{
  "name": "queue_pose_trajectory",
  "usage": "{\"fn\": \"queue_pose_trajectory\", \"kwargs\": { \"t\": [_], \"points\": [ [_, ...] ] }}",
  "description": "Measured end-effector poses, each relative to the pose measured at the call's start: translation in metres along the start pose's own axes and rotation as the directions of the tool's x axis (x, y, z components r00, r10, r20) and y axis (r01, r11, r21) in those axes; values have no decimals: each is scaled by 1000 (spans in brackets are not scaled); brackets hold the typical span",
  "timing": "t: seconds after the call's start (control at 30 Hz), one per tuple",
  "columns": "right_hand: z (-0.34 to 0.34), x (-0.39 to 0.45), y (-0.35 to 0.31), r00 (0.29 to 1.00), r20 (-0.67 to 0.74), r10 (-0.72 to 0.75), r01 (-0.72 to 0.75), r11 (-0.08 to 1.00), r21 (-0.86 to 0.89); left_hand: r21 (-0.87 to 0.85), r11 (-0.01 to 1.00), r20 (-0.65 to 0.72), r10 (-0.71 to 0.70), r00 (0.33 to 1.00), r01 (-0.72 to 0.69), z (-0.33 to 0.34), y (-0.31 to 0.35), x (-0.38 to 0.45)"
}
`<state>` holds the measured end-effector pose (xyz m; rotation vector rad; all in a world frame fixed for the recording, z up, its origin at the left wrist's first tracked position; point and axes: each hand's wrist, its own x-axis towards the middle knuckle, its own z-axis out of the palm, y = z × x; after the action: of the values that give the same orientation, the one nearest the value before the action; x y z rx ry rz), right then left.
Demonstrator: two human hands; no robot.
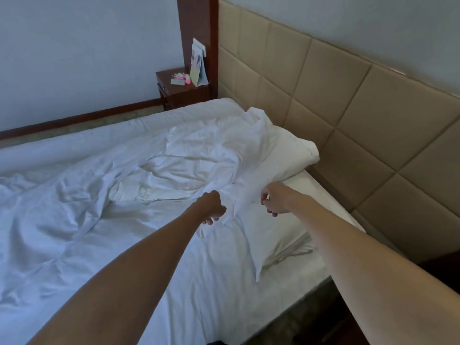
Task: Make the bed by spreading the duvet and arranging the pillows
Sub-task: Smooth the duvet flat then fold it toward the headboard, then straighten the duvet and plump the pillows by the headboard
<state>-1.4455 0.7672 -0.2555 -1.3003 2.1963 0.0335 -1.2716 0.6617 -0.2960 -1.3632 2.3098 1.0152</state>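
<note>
1. The white duvet (124, 185) lies rumpled across the bed, creased and bunched toward the middle, with its upper edge heaped in folds near the head of the bed.
2. The left hand (211, 207) reaches out over the duvet with the fingers curled under; it sits against a raised fold of the fabric, but I cannot tell whether it actually grasps the cloth.
3. The right hand (273, 199) is stretched out just beside the left, fingers curled inward next to the same ridge of white fabric; whether it pinches the cloth cannot be told either.
4. A white pillow (291, 153) lies at the head of the bed against the headboard (348, 108), partly covered by the duvet's bunched edge.
5. A second pillow (273, 240) lies nearer the person, under the right forearm, close to the edge of the mattress (321, 185).
6. The headboard is padded in tan square panels and runs along the right side of the view.
7. A dark wooden nightstand (179, 92) stands beyond the far corner of the bed, beside a wooden pillar.
8. On the nightstand stands a folded card (198, 68), with small pink items (181, 78) beside it.
</note>
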Motion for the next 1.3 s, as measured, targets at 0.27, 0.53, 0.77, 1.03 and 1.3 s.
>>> {"fn": "queue_pose_trajectory", "kwargs": {
  "t": [0.27,0.53,0.77,1.03,1.3],
  "points": [
    [-59,103,18,992,37,-121,126,953,-277,36,995,-36,-94,995,95,-12,31,87],
    [-74,225,35,952,121,-283,307,841,-446,5,979,-153,-202,967,205,-9,45,172],
    [-61,341,33,782,223,-582,520,412,-748,-60,969,-197,-246,949,238,12,52,256],
    [-41,385,76,735,190,-650,548,406,-731,-53,956,-229,-292,929,287,53,70,323],
    [-118,372,186,848,-14,-529,385,634,-671,250,954,-391,-56,919,165,53,207,372]
  ]
}}
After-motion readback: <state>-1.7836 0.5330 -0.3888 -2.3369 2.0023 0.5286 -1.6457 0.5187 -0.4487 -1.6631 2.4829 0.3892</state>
